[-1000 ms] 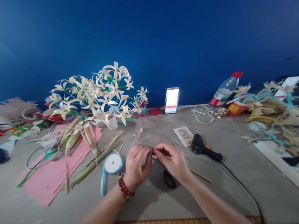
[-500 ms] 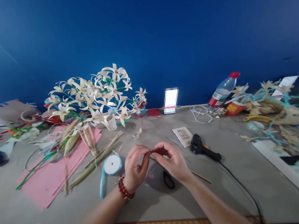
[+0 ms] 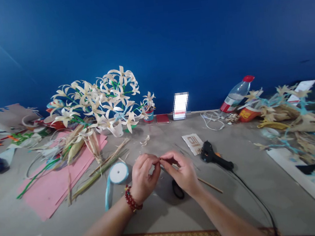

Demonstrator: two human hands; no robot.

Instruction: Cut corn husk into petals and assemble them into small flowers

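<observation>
My left hand (image 3: 143, 176) and my right hand (image 3: 180, 170) meet fingertip to fingertip above the grey table (image 3: 162, 212), both pinched on one small piece (image 3: 160, 159) too tiny to name. A red bead bracelet (image 3: 131, 199) circles my left wrist. A roll of pale blue ribbon (image 3: 118, 172) lies just left of my left hand. Black scissor handles (image 3: 177, 188) show under my right wrist, and a thin wooden stick (image 3: 210, 185) runs out to its right.
A black glue gun (image 3: 213, 156) with its cord lies right of my hands, next to a small printed card (image 3: 194, 143). A bunch of cream straw flowers (image 3: 102, 99) stands behind pink paper (image 3: 51, 183). A plastic bottle (image 3: 236, 94) and dried husk scraps (image 3: 300, 120) fill the right side.
My fingers have shifted slightly around the small piece, and the dark red bit seen between them half a second ago no longer shows. The hands stay in the same spot.
</observation>
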